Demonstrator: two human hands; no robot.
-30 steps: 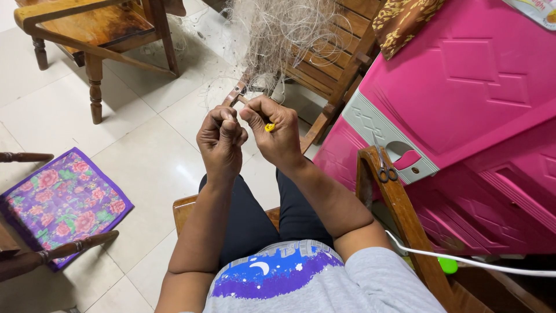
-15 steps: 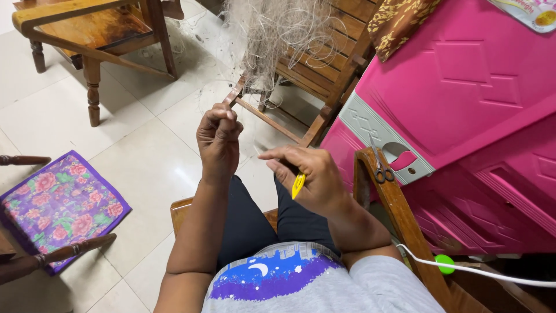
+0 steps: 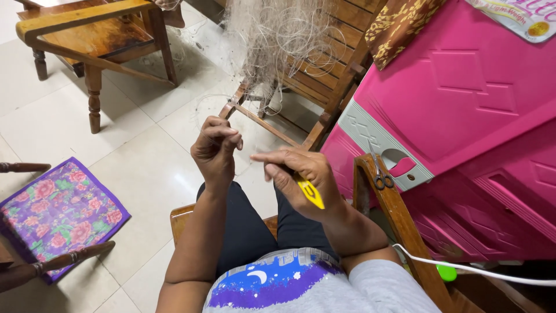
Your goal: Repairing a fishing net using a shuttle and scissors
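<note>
- A person sits in a wooden chair, seen from above; both bare forearms reach out over dark trousers.
- The left hand (image 3: 215, 152) is raised, with fingers and thumb pinched together at the top. It seems to grip a very fine pale thread, too thin to make out clearly.
- The right hand (image 3: 301, 181) sits just to the right and slightly lower, close to the left hand but not touching it.
- The right hand is closed around a yellow tool (image 3: 310, 193), whose flat end sticks out below the palm toward the person's body. Its forefinger and thumb point left toward the other hand.
- A tangled mass of pale netting (image 3: 278, 35) hangs over a slatted wooden chair (image 3: 315, 69) ahead, well above both hands.
- Small scissors (image 3: 379, 177) hang on the wooden armrest (image 3: 391, 214), near the right hand.
- A bright pink plastic cabinet (image 3: 463, 116) fills the right side.
- A purple floral mat (image 3: 55, 211) lies on the pale tiled floor (image 3: 150, 174) to the left.
- A wooden table (image 3: 92, 40) stands at upper left.
</note>
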